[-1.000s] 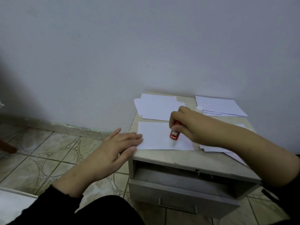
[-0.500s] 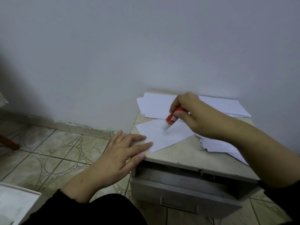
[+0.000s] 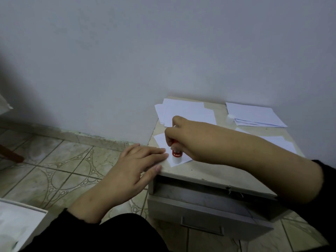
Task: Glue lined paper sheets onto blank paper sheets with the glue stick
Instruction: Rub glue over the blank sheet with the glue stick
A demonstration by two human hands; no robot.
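1. Nearest to the person, the left hand [image 3: 134, 168] is lying flat with straight fingers together, pressing the near-left corner of the sheet [image 3: 163, 142] at the front-left edge of the cabinet [image 3: 209, 171].
2. Just beyond it, the right hand [image 3: 189, 139] is gripping the glue stick [image 3: 176, 154] with curled fingers. The stick is standing almost upright on the near part of the sheet, its long axis nearly vertical and leaning a little away from the person. Its white end is pointing down and touching the paper; the red body is going up into the fist.
3. The task seems to be in the gluing step: glue is being put on this sheet, and no second sheet is lying on it yet. I cannot tell whether this sheet is lined or blank.
4. Farther back on the cabinet, a loose pile of paper [image 3: 185, 111] is waiting at the back-left, and another pile [image 3: 254, 115] at the back-right, with a small white cap [image 3: 230, 118] just beside it. How many pairs are finished, I cannot tell, so much work is probably remaining.
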